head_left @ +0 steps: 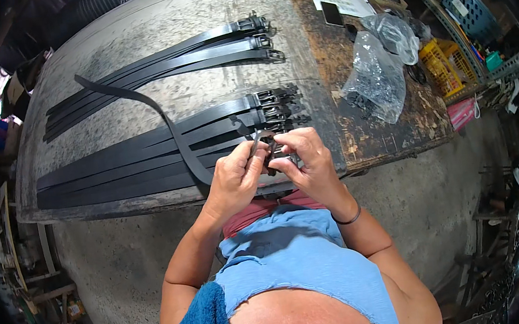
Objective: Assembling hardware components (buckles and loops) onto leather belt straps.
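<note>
My left hand (pixel 239 171) pinches the end of a black belt (pixel 170 124), whose strap runs back over the other belts and curls up at the far left. Close beside it, my right hand (pixel 307 160) is closed on a small metal buckle (pixel 272 160) at that same end; the fingers partly cover it. Just beyond my hands lies a fanned stack of black belts (pixel 144 152), their buckles (pixel 275 103) toward the right. Farther back rests a second group of black belts (pixel 191 52), also with buckles at the right end.
The worn table (pixel 218 8) spans the view. On its right lie clear plastic bags (pixel 377 80), a phone (pixel 332 14) and a paper sheet (pixel 344 0). Yellow baskets (pixel 442 67) and blue baskets (pixel 468 10) stand beyond its right edge.
</note>
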Motion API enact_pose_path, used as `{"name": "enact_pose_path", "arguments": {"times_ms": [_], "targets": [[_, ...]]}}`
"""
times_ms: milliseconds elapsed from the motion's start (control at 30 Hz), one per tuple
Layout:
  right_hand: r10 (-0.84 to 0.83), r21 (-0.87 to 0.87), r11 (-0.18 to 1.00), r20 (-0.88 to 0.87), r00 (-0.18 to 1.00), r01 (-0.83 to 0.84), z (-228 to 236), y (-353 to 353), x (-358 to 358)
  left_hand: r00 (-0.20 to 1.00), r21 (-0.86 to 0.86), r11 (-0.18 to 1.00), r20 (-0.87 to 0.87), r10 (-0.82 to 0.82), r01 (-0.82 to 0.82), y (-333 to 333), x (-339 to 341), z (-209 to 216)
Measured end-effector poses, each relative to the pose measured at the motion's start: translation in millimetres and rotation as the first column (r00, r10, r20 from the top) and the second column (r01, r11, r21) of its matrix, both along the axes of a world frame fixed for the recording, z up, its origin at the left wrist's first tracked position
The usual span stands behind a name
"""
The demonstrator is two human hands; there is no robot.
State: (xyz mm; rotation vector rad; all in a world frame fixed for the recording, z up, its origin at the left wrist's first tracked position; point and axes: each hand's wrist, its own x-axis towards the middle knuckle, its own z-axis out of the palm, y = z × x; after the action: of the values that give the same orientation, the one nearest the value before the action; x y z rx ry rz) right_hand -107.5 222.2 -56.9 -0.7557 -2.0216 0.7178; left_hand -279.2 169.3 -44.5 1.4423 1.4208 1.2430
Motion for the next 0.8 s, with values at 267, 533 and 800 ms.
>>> {"name": "enact_pose_path", "arguments": {"times_ms": [267,533,800], "targets": [[0.017,0.132,0.991,-0.014,1.000,-0.015,-4,8,4,0.998,-0.086,0.996,0.055,0.001,0.004,2,9,13],[-0.167,-0.261,0.958,-0.186,0.968,0.115,0,15,14,0.989,-0.050,0.991,-0.070,-0.129,0.126,8,6,-1],[-0.163,-0.122,0.981,-0.089,0.983,0.151,11,1,7,0.969,0.106,0.993,-0.244,-0.027,0.054,12,11,-9]]}}
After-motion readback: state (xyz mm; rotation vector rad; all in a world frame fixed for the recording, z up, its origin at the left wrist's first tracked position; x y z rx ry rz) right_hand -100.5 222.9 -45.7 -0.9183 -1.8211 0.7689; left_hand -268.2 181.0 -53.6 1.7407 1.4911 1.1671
